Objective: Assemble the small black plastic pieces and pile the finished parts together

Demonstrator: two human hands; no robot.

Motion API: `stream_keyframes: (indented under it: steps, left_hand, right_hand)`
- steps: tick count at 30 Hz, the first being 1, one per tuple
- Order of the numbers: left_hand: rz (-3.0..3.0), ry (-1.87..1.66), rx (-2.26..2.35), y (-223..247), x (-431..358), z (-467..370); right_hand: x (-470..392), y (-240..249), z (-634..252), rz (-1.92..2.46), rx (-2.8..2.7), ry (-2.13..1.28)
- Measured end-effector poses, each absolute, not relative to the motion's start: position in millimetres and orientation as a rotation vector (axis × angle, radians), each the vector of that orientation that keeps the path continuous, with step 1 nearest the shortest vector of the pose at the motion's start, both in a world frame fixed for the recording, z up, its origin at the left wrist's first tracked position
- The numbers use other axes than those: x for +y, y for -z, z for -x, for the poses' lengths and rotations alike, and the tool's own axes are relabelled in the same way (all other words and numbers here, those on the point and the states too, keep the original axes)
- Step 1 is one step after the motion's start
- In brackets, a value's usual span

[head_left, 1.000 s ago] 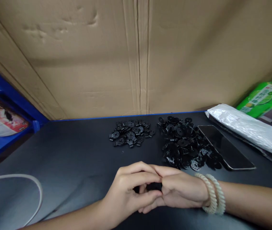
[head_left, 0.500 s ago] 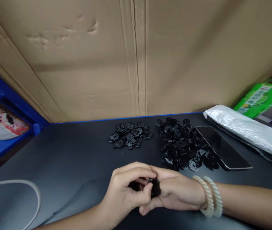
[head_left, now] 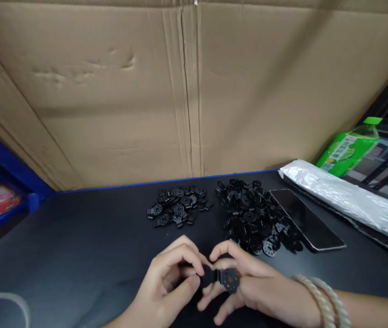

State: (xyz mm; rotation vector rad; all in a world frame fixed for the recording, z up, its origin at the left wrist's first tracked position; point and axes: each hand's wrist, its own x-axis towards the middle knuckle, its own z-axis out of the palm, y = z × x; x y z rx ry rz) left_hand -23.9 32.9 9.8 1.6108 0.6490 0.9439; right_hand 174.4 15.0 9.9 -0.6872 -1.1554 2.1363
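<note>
A black plastic clip (head_left: 217, 276) with a round disc at each end and a narrow hinge-like middle is held low in front of me. My left hand (head_left: 175, 280) pinches its left disc between thumb and curled forefinger. Against the perforated right disc (head_left: 230, 280) rests the thumb side of my right hand (head_left: 248, 275), whose fingers spread behind and below the clip. Beyond my hands lie two heaps of similar black parts: a smaller pile of clips (head_left: 179, 209) and a larger, looser pile (head_left: 251, 209) to its right.
A dark phone-like slab (head_left: 308, 221) lies right of the larger pile. Behind it stretches a silvery plastic-wrapped package (head_left: 344, 193), with a green-labelled bottle (head_left: 347, 152) farther back. Cardboard (head_left: 111, 100) walls off the black table's (head_left: 87, 237) far side. A pale cable (head_left: 5, 298) curves at lower left.
My right fingers have opened out, and the clip, mostly hidden between both hands before, now shows stretched out flat. The view has shifted, so the piles appear slightly lower and farther left.
</note>
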Motion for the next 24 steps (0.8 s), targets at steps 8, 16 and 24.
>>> stream_keyframes:
  steps: [8, 16, 24]
  left_hand:
    - [-1.921, -0.97, 0.668, -14, 31, 26]
    - [-2.242, -0.88, 0.966, -8, 31, 25]
    - [-2.64, -0.582, 1.277, -5, 33, 34]
  right_hand:
    - [25, -38, -199, 0.888, -2.424, -0.427]
    - [55, -50, -240, 1.211, -2.195, 0.188]
    - [29, -33, -221, 0.886, -2.188, 0.074]
